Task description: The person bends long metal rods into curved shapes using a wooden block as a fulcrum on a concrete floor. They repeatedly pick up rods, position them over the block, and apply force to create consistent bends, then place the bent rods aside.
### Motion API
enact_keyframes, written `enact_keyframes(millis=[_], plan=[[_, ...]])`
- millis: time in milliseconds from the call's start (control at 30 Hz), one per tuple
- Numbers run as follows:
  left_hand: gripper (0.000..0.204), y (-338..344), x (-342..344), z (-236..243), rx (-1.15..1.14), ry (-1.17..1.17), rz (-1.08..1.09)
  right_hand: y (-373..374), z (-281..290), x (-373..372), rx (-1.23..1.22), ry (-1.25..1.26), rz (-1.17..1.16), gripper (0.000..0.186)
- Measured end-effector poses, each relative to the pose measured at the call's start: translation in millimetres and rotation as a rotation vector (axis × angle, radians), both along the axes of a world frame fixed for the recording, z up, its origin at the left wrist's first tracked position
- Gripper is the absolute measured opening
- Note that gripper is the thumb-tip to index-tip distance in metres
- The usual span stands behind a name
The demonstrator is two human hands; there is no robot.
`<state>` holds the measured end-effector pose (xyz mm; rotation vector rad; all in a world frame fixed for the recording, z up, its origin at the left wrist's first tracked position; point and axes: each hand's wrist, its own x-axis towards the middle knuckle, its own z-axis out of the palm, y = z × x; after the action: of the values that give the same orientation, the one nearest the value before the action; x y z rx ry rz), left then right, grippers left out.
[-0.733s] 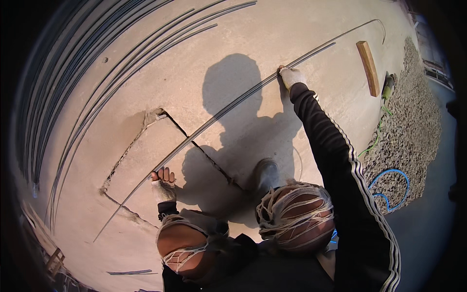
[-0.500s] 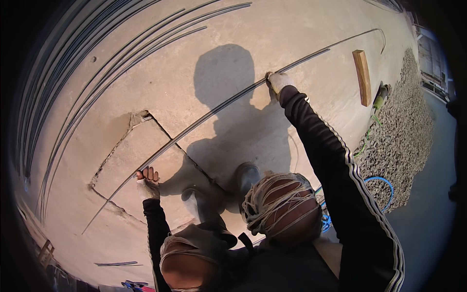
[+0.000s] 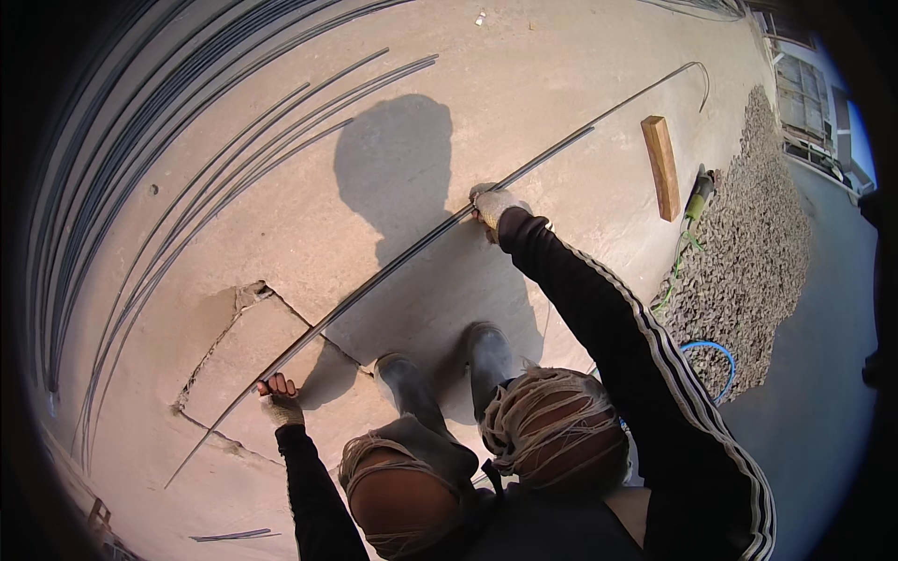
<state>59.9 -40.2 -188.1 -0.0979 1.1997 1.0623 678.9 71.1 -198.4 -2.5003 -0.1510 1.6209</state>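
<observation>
Holding: the right hand (image 3: 496, 204) and left hand (image 3: 281, 400) have the rods (image 3: 393, 267) between them, slanting from lower left to upper right.
Right grip: fingers curled tight round the rods, toward their upper part.
Left grip: fingers folded in, the rods at the thumb side; it seems a pinch, though the hand is too small in view to tell how firm.
Rods: thin, dark, side by side; one runs on past its neighbour to a bent tip at upper right.
Floor (image 3: 533, 84): pale, with a narrow dark cut (image 3: 295, 309) that the rods cross over in view.
Footing: two boots (image 3: 402, 381) stand below the rods, near the cut's lower end.
Upper left: loose bars (image 3: 131, 131) lie in long rows.
Right side: a wood block (image 3: 661, 168), a green tool (image 3: 698, 194) at the edge of the gravel (image 3: 748, 252), and a blue hose (image 3: 713, 345).
Lower left: short bars (image 3: 234, 536) on the floor.
</observation>
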Motion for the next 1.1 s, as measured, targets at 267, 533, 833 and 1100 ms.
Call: enact_keyframes(millis=[267, 533, 833, 1100], plan=[[0.042, -19.9, -2.4, 13.9, -0.712, 0.350, 0.039, -7.2, -3.7, -5.5, 0.154, -0.062, 0.320, 0.038], [0.027, 251.3, 298.4, 113.3, 0.599, 0.795, -1.114, 0.1, 26.3, -4.6, 0.161, 0.033, 0.262, 0.043], [0.030, 239.7, 703.1, 44.0, 1.522, 1.075, -1.443, -19.2, -30.4, -28.0, 0.412, 0.060, 0.271, 0.042], [0.025, 192.9, 721.5, 2.0, 1.657, 1.323, -1.141, -54.7, -31.5, -53.4, 0.340, 0.251, 0.369, 0.030]])
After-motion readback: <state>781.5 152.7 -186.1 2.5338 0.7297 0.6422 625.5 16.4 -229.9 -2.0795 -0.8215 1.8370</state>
